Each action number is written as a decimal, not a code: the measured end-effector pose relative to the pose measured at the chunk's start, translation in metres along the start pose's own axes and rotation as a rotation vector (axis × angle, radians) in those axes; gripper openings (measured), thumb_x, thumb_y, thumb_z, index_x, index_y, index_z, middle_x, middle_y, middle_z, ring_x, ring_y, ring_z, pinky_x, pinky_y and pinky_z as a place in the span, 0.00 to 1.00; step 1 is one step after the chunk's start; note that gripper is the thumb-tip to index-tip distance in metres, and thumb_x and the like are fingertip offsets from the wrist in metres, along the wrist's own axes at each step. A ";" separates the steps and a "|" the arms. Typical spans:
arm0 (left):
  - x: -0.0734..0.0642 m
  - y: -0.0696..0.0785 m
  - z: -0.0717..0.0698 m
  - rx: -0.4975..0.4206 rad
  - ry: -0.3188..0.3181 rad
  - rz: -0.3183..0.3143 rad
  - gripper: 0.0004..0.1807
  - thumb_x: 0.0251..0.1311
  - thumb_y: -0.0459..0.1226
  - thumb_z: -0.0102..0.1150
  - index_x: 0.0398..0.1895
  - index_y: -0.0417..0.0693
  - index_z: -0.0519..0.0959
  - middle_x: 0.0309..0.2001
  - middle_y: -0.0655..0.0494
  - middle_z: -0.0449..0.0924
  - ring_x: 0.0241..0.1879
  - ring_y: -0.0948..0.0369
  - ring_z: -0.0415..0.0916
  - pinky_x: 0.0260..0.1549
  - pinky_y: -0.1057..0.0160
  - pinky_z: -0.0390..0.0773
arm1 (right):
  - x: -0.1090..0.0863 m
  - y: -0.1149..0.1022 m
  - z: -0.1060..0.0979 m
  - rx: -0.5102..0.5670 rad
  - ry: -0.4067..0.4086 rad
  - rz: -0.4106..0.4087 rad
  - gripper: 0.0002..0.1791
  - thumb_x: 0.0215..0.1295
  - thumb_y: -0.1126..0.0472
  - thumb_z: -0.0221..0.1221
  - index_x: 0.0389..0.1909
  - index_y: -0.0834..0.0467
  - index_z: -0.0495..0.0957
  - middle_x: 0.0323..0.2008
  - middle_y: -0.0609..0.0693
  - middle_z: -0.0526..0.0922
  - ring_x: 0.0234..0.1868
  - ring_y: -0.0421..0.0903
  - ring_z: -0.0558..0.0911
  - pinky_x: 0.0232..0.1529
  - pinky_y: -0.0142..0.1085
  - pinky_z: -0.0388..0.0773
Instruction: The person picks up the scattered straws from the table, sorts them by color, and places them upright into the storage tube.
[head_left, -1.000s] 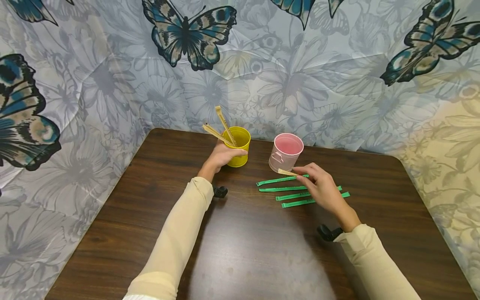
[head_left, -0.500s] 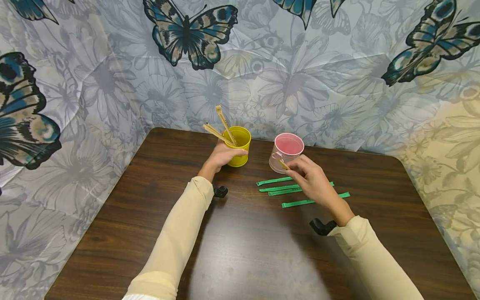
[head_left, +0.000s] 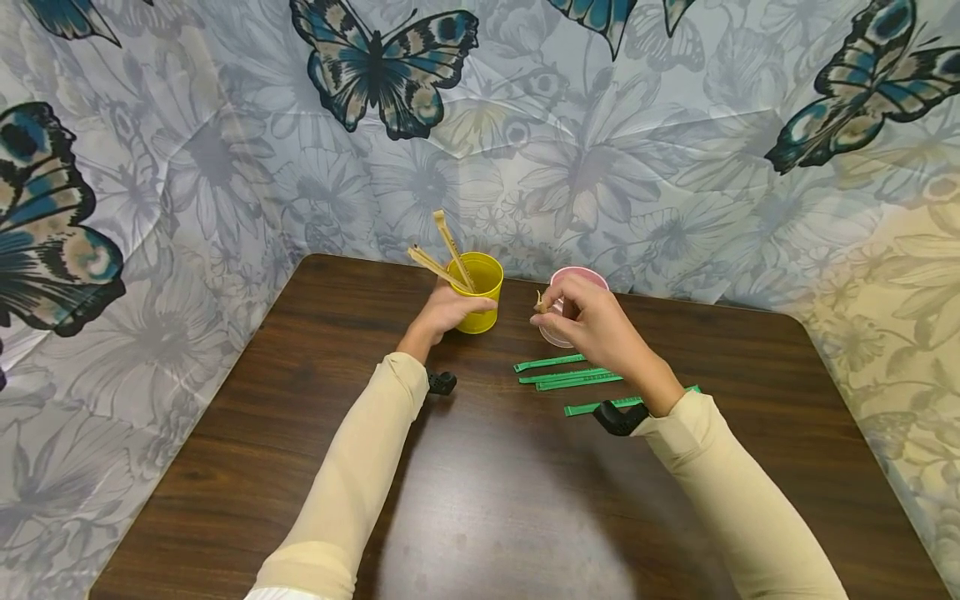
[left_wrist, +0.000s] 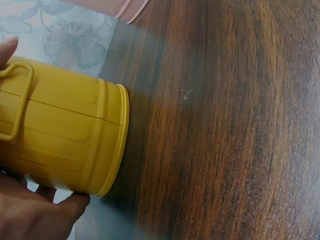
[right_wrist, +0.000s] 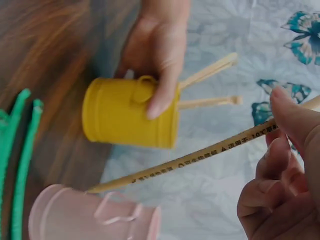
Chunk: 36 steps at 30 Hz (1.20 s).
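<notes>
My left hand (head_left: 444,315) grips the small yellow bucket (head_left: 480,322) around its side, thumb across the front. Several tan paper-wrapped straws (head_left: 433,266) lean out of the bucket's mouth. With thumb and fingertips, my right hand (head_left: 600,332) pinches one tan straw (right_wrist: 190,160), which carries dark print along its length. This hand is raised in front of the pink bucket (head_left: 555,335), covering much of it in the head view. In the right wrist view, the straw's far end overlaps the pink bucket's side.
Several green wrapped straws (head_left: 573,379) lie roughly parallel on the dark wooden table (head_left: 480,517), below the right hand and forearm. Behind the table's far edge hangs a butterfly-patterned cloth (head_left: 427,183). Black wrist cameras (head_left: 621,418) sit under the wrists.
My right hand has lifted the tan straw and moved left and away, from above the green straws to before the pink bucket. One green straw has shifted left against another. The left hand stays.
</notes>
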<state>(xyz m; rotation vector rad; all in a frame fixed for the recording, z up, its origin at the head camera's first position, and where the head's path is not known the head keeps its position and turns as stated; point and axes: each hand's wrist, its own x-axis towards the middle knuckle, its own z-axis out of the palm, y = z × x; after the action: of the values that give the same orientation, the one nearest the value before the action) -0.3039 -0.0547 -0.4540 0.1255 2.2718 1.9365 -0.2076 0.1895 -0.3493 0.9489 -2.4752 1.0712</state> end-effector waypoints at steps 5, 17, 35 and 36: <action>0.001 -0.002 0.000 0.004 -0.005 0.003 0.53 0.48 0.44 0.80 0.75 0.55 0.57 0.65 0.50 0.70 0.64 0.53 0.70 0.70 0.50 0.68 | 0.019 -0.011 0.001 -0.011 0.008 0.007 0.08 0.59 0.62 0.72 0.35 0.54 0.82 0.27 0.46 0.79 0.24 0.39 0.69 0.26 0.28 0.65; 0.000 0.000 0.000 -0.041 -0.030 0.022 0.47 0.49 0.40 0.79 0.70 0.55 0.62 0.64 0.51 0.71 0.63 0.52 0.70 0.69 0.50 0.68 | 0.067 -0.031 0.006 0.003 0.127 -0.001 0.10 0.62 0.60 0.71 0.36 0.59 0.79 0.22 0.49 0.72 0.19 0.42 0.67 0.21 0.27 0.61; 0.004 -0.002 -0.003 -0.025 -0.039 0.028 0.46 0.49 0.43 0.78 0.71 0.55 0.62 0.64 0.53 0.72 0.62 0.53 0.71 0.69 0.49 0.68 | 0.115 -0.019 0.035 0.032 0.127 0.055 0.10 0.66 0.57 0.68 0.40 0.58 0.79 0.36 0.51 0.83 0.23 0.46 0.70 0.25 0.29 0.64; 0.004 -0.003 -0.004 -0.030 -0.040 0.031 0.47 0.50 0.42 0.78 0.71 0.56 0.61 0.64 0.53 0.72 0.63 0.53 0.71 0.70 0.49 0.68 | 0.115 -0.016 0.039 0.020 0.112 0.063 0.10 0.67 0.56 0.67 0.40 0.58 0.79 0.37 0.50 0.83 0.23 0.46 0.70 0.25 0.29 0.65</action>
<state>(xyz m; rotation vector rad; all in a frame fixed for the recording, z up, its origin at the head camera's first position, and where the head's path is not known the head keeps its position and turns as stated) -0.3082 -0.0580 -0.4565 0.1958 2.2275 1.9640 -0.2829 0.1005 -0.3113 0.7984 -2.4215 1.1385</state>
